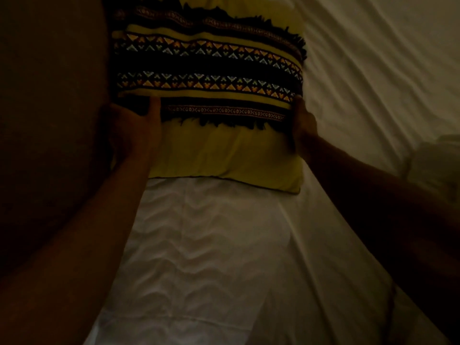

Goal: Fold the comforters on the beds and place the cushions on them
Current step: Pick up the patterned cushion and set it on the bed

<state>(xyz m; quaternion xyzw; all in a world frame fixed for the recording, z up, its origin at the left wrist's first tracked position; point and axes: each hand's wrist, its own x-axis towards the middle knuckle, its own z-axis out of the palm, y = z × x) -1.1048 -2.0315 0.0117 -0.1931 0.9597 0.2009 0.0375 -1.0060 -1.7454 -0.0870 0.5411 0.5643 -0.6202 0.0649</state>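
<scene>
In the head view, a yellow cushion point(224, 150) with dark patterned bands and fringes was seen standing at the far end of a white quilted comforter point(211, 257), its lower edge resting on the fabric and its face tilted back toward the dim area behind. It was held at its two sides: the left hand point(132, 128) was curled round the left edge, thumb laid across the front by the lower band, while the right hand point(302, 123) was pressed against the right edge, though how its fingers lay could not be made out in the poor light. The cushion lay straight ahead of both hands, its long axis running left to right between them, and neither arm was plainly nearer. A rumpled white sheet point(373, 70) was spread to the right. The placing step was judged nearly complete; what remained was thought to depend on the cushion being settled squarely before being let go.
</scene>
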